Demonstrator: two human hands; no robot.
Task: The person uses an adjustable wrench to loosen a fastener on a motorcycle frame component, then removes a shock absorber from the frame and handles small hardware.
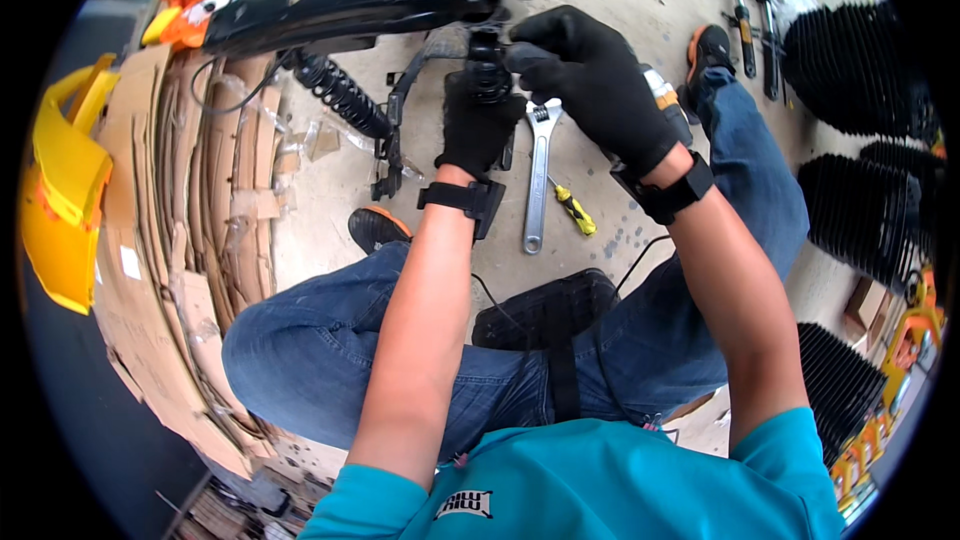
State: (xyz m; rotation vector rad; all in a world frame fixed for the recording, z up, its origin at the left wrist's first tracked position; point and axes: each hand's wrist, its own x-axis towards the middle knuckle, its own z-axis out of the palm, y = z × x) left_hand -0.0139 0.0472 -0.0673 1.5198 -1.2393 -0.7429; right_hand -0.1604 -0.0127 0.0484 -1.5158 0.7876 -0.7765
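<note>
Left grip (474,128), black-gloved: closed around the black, ringed cylindrical part (489,82). Right grip (600,90), black-gloved: fingers narrow, beside the part's upper end; contents cannot be determined. Silver metal adjustable wrench (538,175): right of left grip.

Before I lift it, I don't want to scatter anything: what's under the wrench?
Floor shows around the wrench; a yellow screwdriver points its shaft toward the wrench's right edge. The strip beneath is covered; whether the screwdriver's tip runs under cannot be seen.
</note>
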